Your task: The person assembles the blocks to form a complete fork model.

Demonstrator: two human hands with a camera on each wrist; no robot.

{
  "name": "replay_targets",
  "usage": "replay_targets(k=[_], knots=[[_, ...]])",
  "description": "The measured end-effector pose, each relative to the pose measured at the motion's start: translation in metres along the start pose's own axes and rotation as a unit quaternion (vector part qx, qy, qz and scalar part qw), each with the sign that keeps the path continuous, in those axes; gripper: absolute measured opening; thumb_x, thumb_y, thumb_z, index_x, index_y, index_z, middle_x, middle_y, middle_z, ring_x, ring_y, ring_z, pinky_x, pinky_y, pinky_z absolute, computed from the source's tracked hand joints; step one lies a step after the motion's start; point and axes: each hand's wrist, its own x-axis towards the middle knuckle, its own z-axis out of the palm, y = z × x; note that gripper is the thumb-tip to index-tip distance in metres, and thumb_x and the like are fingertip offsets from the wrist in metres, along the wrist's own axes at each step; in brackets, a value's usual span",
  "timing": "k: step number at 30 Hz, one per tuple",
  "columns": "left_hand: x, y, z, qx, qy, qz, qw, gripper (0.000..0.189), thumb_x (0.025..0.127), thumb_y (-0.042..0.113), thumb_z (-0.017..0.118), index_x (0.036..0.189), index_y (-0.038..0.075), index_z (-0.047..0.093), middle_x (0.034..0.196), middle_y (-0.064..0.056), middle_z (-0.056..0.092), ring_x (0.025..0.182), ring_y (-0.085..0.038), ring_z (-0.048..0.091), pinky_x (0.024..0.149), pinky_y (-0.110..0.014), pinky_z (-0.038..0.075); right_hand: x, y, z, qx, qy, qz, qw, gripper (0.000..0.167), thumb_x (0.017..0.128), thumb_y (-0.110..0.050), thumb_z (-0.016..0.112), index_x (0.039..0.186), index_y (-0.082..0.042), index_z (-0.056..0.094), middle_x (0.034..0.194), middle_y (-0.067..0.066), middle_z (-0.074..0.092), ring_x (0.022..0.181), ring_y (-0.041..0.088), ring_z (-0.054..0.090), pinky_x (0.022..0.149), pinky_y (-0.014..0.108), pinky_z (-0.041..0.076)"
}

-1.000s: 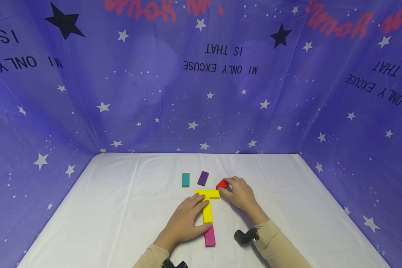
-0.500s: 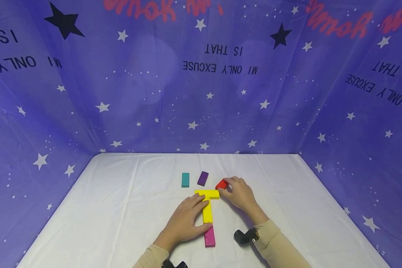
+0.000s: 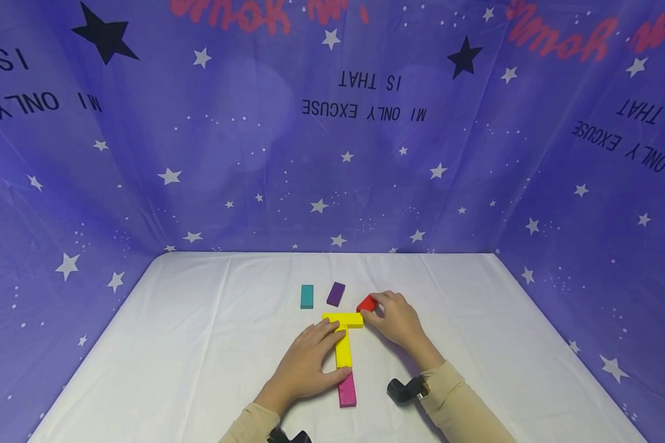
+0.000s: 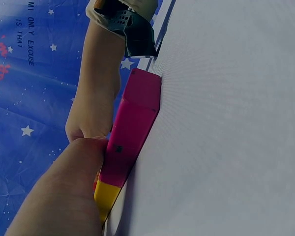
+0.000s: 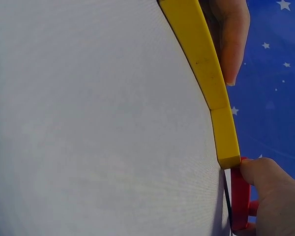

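Two yellow blocks form a T on the white cloth: the crosspiece [image 3: 350, 319] lies at the far end and the stem [image 3: 343, 355] runs toward me. A magenta block [image 3: 347, 392] continues the stem, end to end. My left hand [image 3: 305, 363] rests over the T from the left, fingertips on the yellow blocks and thumb at the seam with the magenta one. Beyond the crosspiece's right end, my right hand [image 3: 396, 320] pinches a red block [image 3: 366, 304] between thumb and fingers. In the right wrist view this red block [image 5: 240, 199] stands close to the yellow end.
A teal block [image 3: 307, 296] and a purple block [image 3: 336, 294] lie on the cloth behind the T. A purple star-printed curtain [image 3: 288, 184] encloses the white-covered table [image 3: 199, 320] at the back and sides.
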Motion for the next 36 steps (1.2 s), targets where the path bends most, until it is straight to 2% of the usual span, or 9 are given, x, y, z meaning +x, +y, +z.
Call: replay_targets(k=[12,21,28,36], knots=[[-0.0002,0.0001,-0.0004,0.004,0.001,0.001,1.0000,0.072,0.088,0.071,0.050,0.143,0.025,0.053,0.153,0.004,0.047,0.145,-0.020,0.038,0.120,-0.047,0.033,-0.0004,-0.0007,-0.0009,0.000,-0.005,0.000,1.0000,0.058,0.085,-0.052,0.071,0.128,-0.013,0.067,0.121,0.008,0.068,0.110,0.028,0.062,0.093,0.047,0.056],[0.0005,0.0004,-0.0009,-0.006,-0.021,-0.015,0.9997,0.072,0.088,0.071,0.051,0.145,0.027,0.050,0.155,0.007,0.043,0.148,-0.017,0.034,0.123,-0.044,0.028,-0.0003,0.0007,-0.0006,0.000,-0.007,0.000,1.0000,0.059,0.085,-0.053,0.070,0.129,-0.014,0.066,0.122,0.008,0.068,0.112,0.029,0.061,0.095,0.047,0.055],[0.0000,0.0009,-0.0016,-0.001,-0.007,-0.006,1.0000,0.072,0.088,0.071,0.050,0.144,0.025,0.052,0.154,0.005,0.046,0.147,-0.019,0.037,0.122,-0.046,0.031,-0.0003,0.0004,-0.0012,0.004,-0.006,-0.001,1.0000,0.059,0.086,-0.054,0.070,0.129,-0.014,0.067,0.122,0.008,0.068,0.113,0.029,0.061,0.096,0.048,0.055],[0.0006,0.0008,-0.0013,0.002,-0.009,-0.005,0.9999,0.073,0.088,0.072,0.049,0.144,0.025,0.052,0.154,0.005,0.045,0.146,-0.019,0.037,0.122,-0.046,0.031,-0.0009,0.0000,-0.0024,0.007,-0.006,-0.004,1.0000,0.059,0.086,-0.053,0.070,0.129,-0.014,0.067,0.122,0.008,0.068,0.113,0.029,0.061,0.096,0.048,0.055]])
